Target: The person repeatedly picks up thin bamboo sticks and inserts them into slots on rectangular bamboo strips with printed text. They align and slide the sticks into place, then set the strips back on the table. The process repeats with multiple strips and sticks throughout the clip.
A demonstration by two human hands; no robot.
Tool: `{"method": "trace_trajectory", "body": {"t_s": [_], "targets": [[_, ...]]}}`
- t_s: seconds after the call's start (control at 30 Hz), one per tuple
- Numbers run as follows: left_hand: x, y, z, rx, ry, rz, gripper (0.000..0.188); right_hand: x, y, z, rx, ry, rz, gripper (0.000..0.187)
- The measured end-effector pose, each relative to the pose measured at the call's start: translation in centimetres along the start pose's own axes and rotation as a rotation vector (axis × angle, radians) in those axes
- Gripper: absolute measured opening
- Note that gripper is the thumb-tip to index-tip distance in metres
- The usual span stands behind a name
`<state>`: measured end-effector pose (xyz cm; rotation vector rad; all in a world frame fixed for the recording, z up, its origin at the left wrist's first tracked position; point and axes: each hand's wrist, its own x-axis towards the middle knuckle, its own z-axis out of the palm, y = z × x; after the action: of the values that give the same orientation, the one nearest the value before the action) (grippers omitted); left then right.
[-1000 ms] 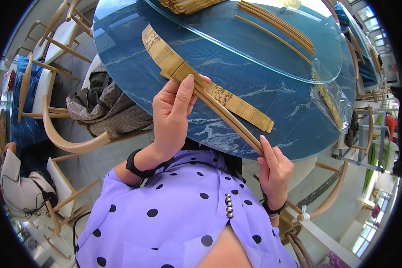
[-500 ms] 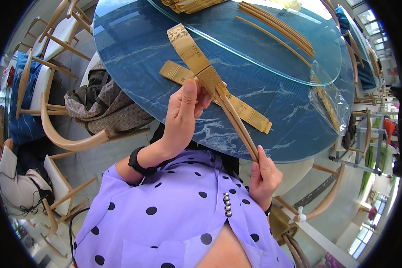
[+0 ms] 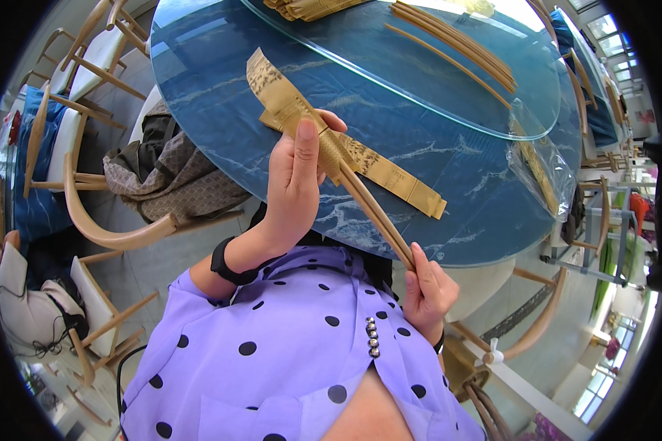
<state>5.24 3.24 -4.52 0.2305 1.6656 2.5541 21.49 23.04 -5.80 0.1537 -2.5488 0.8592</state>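
My left hand point(image 3: 296, 165) is closed around a long gold-brown paper chopstick sleeve point(image 3: 269, 87), its thumb flat along the front. A pair of light wooden chopsticks point(image 3: 379, 219) runs up into the sleeve's lower end. Their other ends are pinched between the thumb and fingers of my right hand point(image 3: 428, 287), near the table's front edge. Sleeve and chopsticks form one slanting line, from upper left to lower right. Beneath them another paper sleeve point(image 3: 399, 181) lies on the blue marbled table point(image 3: 221, 95), partly hidden by my left hand.
On the glass turntable point(image 3: 419, 103) lie a pile of loose chopsticks point(image 3: 460, 48) and a stack of paper sleeves point(image 3: 312, 7). A clear plastic bag point(image 3: 559, 165) with a filled sleeve rests at the table's right. A patterned bag point(image 3: 169, 173) sits on a wooden chair point(image 3: 118, 234) to the left.
My left hand has turned and moved slightly left, its grip now around the sleeve. The chopsticks reach farther into the sleeve; my right hand has shifted slightly left.
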Motion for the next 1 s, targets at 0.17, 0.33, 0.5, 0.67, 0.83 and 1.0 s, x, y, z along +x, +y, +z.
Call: {"method": "trace_trajectory", "body": {"t_s": [0.17, 0.33, 0.5, 0.67, 0.83, 1.0], "targets": [[-0.2, -0.1, 1.0, -0.036, 0.094, 0.066, 0.05, -0.3, 0.1, 0.3, -0.017, -0.012, -0.042, 0.036], [0.0, 0.0, 0.8, 0.051, 0.104, 0.127, 0.05, -0.3, -0.1, 0.3, -0.005, 0.003, -0.061, 0.036], [-0.4, 0.2, 1.5, 0.132, 0.142, 0.11, 0.049, -0.3, -0.1, 0.6, -0.007, 0.017, -0.058, 0.036], [-0.9, -0.6, 1.1, 0.197, 0.051, 0.115, 0.048, 0.0, -0.1, 1.0, 0.007, 0.013, -0.067, 0.037], [-0.4, -0.9, 1.2, 0.256, 0.11, 0.279, 0.048, -0.2, -0.1, 0.7, 0.013, -0.037, -0.034, 0.04], [1.2, 0.4, -0.2, 0.172, 0.207, 0.227, 0.049, -1.4, 0.9, 0.0, -0.097, -0.083, -0.055, 0.041]]}}
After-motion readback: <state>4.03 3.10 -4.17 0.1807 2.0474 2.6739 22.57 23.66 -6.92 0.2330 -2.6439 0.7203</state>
